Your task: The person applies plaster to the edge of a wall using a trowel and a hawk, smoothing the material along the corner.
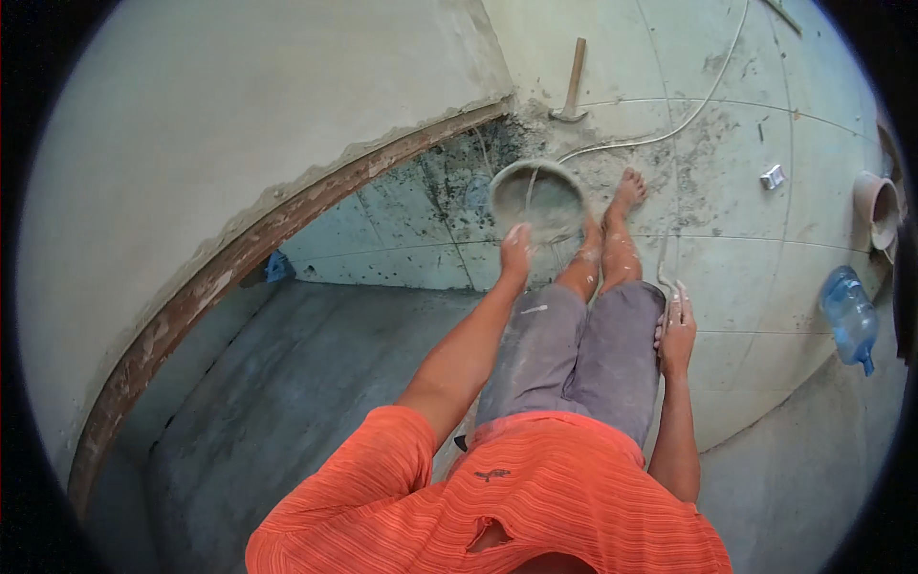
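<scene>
Bucket (pixel 555 179) beside the left fingers (pixel 518 233)

I work from a single view here: a fisheye camera worn on the person's head, the left one of a side-by-side pair. It looks steeply down along the front of the body, upright and unmirrored. The orange shirt (pixel 564 478) sits closest, filling the lower edge; the left hand (pixel 516 251) and right hand (pixel 676 330) lie farther off, near mid-frame. Beyond them I see the bucket (pixel 494 194), then the tiled floor (pixel 727 287) out to the hammer (pixel 576 72) near the top. My lens takes in a wide sweep, bending the brown strip (pixel 229 269) at left into an arc, with darkness rounding the corners.
</scene>
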The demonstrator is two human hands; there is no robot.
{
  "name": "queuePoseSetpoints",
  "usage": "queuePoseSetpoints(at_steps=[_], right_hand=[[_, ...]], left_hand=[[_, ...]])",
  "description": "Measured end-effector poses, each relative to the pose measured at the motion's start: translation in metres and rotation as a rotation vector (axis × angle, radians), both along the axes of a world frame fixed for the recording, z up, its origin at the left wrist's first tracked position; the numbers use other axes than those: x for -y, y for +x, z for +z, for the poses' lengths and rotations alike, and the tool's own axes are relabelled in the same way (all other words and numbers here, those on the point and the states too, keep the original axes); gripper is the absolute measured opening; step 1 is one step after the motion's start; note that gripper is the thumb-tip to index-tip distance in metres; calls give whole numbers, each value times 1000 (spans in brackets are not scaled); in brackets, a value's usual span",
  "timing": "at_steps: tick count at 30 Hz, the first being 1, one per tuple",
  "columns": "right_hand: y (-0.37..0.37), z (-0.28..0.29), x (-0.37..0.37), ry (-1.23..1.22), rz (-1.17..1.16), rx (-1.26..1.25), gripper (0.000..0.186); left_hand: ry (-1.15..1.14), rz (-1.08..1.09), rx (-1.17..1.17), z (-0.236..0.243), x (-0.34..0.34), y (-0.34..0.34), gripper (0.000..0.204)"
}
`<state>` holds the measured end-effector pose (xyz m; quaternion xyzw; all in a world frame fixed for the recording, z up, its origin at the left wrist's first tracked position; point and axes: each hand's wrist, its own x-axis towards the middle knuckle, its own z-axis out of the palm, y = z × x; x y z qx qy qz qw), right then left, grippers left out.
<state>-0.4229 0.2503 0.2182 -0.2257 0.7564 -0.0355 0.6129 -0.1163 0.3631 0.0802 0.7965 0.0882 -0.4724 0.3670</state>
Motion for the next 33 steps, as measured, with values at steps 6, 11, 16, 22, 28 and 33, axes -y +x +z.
queuePoseSetpoints(at_steps=[6,11,16,22,28,33], right_hand=[[32,-27,37,-60,-118,46,42],[57,-60,37,-150,-81,82,43],[98,-77,62,-116,-139,127,44],[156,-123,37,-773,356,-20,41],[263,-138,35,-303,209,326,40],[314,-151,37,17,-98,536,39]], left_hand=[[-183,-352,-103,-107,114,-37,34],[-377,-196,-345,-189,192,-92,18],[-395,-103,-628,-241,237,-94,15],[-516,-544,-199,-213,175,-30,34],[357,-1149,-8,-78,-65,115,53],[598,-1382,131,23,-126,133,58]])
